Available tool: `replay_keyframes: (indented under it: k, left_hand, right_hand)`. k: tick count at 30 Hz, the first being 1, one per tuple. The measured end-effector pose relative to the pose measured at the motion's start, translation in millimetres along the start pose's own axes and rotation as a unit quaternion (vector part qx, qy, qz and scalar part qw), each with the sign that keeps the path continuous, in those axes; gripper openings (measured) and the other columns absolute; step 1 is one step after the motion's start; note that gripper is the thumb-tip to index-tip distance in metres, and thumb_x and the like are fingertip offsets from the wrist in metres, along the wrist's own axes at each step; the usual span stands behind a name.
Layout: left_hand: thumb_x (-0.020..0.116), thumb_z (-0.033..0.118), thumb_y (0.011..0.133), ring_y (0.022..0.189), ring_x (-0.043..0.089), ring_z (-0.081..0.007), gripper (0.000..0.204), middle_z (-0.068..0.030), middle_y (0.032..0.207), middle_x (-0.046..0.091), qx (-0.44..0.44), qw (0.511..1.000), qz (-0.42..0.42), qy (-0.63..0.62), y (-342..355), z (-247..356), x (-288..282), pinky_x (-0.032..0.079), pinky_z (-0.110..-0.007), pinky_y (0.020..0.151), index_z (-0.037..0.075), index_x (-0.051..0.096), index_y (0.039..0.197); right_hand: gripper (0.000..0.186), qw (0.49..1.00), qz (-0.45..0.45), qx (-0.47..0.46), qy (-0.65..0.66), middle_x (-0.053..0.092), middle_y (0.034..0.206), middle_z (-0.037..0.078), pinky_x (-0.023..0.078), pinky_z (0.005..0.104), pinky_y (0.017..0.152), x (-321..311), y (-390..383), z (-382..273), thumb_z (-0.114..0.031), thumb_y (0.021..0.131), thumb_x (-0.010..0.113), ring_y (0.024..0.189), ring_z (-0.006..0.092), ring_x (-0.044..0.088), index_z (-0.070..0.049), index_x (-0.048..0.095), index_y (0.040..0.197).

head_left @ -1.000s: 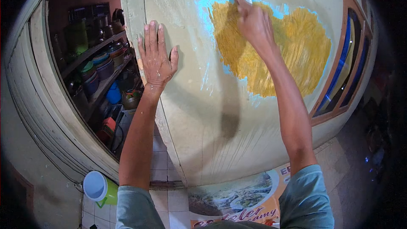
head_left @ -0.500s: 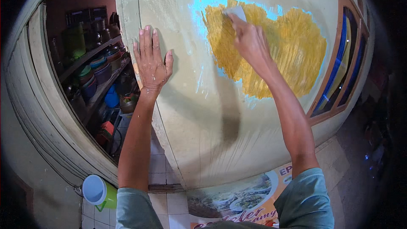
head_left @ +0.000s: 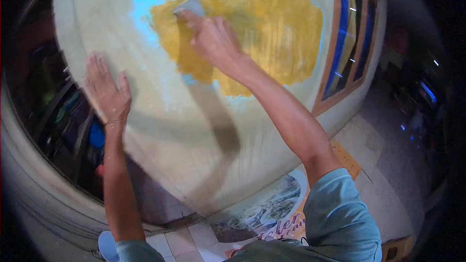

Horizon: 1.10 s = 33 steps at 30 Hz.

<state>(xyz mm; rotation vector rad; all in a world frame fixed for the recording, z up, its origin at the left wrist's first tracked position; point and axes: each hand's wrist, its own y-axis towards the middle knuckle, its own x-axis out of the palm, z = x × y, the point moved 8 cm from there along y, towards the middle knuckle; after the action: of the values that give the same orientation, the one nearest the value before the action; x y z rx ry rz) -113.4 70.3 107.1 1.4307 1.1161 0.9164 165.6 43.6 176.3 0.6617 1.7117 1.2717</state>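
Observation:
My right hand (head_left: pixel 213 39) is closed around a flat pale grey piece (head_left: pixel 191 7), whose exact kind I cannot make out. It presses against the yellow-brown patch (head_left: pixel 281 34) on the wall, near the patch's upper left. Bright blue (head_left: pixel 145 2) shows around much of that patch's border. My left hand (head_left: pixel 108 90) lies flat on the cream wall (head_left: pixel 160 126), fingers stretched, beside the wall's left edge and holding nothing.
Left of the wall edge, a dark doorway (head_left: pixel 53 102) opens onto shelves with household goods. A wood-framed window (head_left: pixel 347 39) stands at the right. Below lies a printed banner (head_left: pixel 262 208) on the tiled floor. A pail (head_left: pixel 108 245) sits at the lower left.
The view has swung to the right and tilted, so the wall sits further left. My right hand stays at the patch's upper left with the flat piece; my left hand remains on the wall.

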Motion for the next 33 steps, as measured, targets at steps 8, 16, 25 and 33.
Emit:
replay_keyframes:
  k: [8, 16, 25, 33]
  left_hand:
    - [0.051, 0.032, 0.109, 0.158, 0.032, -0.0349, 0.065, -0.0153, 0.173, 0.032, 0.046, 0.997, 0.052, 0.033, 5.2, 10.0, 6.3, 0.029, -0.051, 0.124, 0.007, 0.033, 0.167]
    - [0.044, 0.035, 0.113, 0.158, 0.031, -0.034, 0.063, -0.0161, 0.172, 0.032, 0.06, 0.995, 0.073, 0.033, 6.6, 7.4, -4.3, 0.028, -0.05, 0.126, 0.007, 0.032, 0.167]
    - [0.049, 0.036, 0.11, 0.158, 0.032, -0.0326, 0.066, -0.0127, 0.174, 0.031, 0.053, 0.996, 0.063, 0.029, 4.6, -17.2, -10.9, 0.025, -0.052, 0.126, 0.009, 0.032, 0.168]
    - [0.057, 0.034, 0.103, 0.162, 0.022, -0.037, 0.077, -0.0176, 0.175, 0.026, -0.003, 1.0, 0.004, -0.021, 4.6, 15.8, 0.8, 0.018, -0.059, 0.128, 0.006, 0.028, 0.168]
  right_hand:
    - [0.034, 0.998, 0.004, -0.054, 0.023, 0.071, 0.106, 0.029, 0.054, 0.0592, 0.087, 1.5, 81.5, -38.6, -0.008, 0.087, 0.061, 0.102, 0.0475, 0.068, -0.003, 0.071, 0.12]
    - [0.042, 0.999, -0.007, -0.022, 0.045, 0.07, 0.108, 0.028, 0.051, 0.0579, 0.089, 5.0, 5.3, -16.4, -0.005, 0.088, 0.058, 0.104, 0.0472, 0.066, -0.005, 0.07, 0.129]
    - [0.034, 0.994, 0.007, -0.081, 0.071, 0.072, 0.1, 0.029, 0.053, 0.0605, 0.083, 20.7, 58.7, -57.9, -0.008, 0.086, 0.059, 0.098, 0.0491, 0.069, -0.005, 0.072, 0.118]
    - [0.047, 0.996, 0.022, -0.065, -0.059, 0.075, 0.098, 0.028, 0.056, 0.0597, 0.086, -20.1, 51.3, -38.5, -0.009, 0.089, 0.061, 0.1, 0.0496, 0.071, -0.011, 0.067, 0.135]
